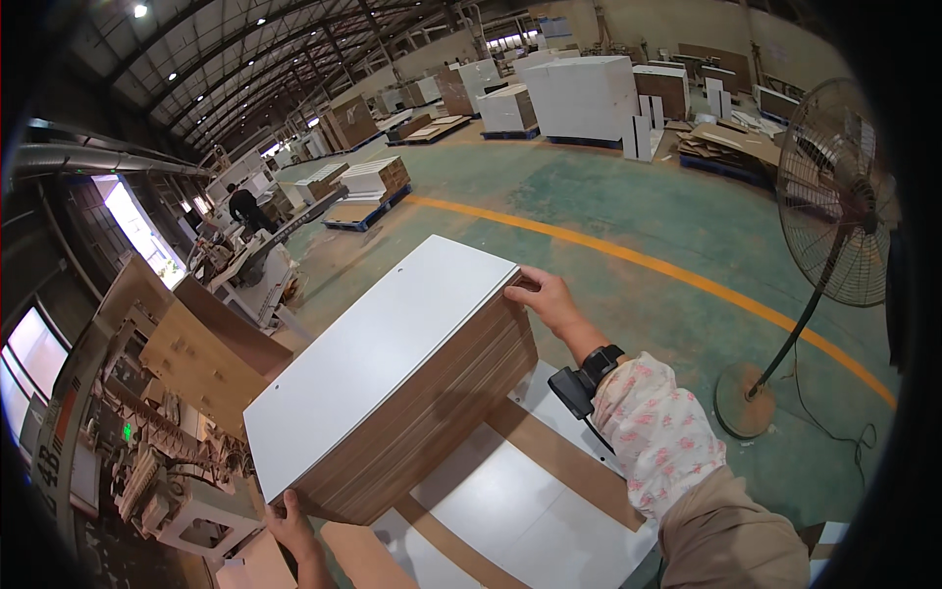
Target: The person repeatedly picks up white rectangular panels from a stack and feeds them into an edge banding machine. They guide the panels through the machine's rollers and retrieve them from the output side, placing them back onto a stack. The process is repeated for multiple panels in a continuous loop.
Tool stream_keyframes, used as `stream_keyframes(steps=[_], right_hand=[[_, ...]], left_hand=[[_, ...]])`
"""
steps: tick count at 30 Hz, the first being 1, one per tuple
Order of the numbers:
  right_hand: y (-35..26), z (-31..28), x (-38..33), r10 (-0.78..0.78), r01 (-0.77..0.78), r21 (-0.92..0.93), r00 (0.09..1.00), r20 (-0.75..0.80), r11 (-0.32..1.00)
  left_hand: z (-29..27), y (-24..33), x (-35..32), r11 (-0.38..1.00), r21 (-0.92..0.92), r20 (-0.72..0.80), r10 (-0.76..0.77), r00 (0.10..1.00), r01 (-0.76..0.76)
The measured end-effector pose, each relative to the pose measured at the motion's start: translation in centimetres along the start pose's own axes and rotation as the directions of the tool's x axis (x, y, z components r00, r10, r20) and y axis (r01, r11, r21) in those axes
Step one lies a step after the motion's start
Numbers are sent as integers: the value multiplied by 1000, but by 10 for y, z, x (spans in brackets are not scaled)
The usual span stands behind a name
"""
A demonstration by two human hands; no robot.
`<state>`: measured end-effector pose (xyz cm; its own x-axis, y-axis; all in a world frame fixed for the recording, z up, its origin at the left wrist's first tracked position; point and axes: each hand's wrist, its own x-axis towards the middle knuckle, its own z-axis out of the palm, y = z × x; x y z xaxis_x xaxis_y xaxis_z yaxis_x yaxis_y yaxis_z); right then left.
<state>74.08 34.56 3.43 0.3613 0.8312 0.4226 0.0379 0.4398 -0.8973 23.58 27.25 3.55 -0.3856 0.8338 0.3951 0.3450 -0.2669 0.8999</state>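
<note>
A tall stack of flat panels (422, 417) stands in front of me, its brown raw edges facing me. On top lies a white panel (383, 324) with small dark holes near its edges. My right hand (551, 302) grips the panel's far right corner, thumb on the near edge and fingers round the end. At the near left corner, my left hand (292, 533) holds the same panel, its fingertips at the edge and the rest partly hidden. The panel sits flush on the stack or nearly so; I cannot tell whether it is lifted.
Under the stack lie white boards (491, 491) crossed by brown strips. A woodworking machine (186, 491) is at the left. A standing fan (834, 196) rises at the right, its cable on the floor. Pallets of panels (368, 187) and a person (250, 208) are farther off.
</note>
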Motion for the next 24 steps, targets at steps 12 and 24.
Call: stream_keyframes(steps=[12, 24], right_hand=[[18, 8, 3, -66, 73, 49, 990, -123, 996], [11, 12, -26, -87, 46, -260, 985, -148, 965]], left_hand=[[7, -11, -2, 983, 153, -143, 121, 982, -99], [-12, -58, 33, 957, 285, 23, 47, 999, -51]])
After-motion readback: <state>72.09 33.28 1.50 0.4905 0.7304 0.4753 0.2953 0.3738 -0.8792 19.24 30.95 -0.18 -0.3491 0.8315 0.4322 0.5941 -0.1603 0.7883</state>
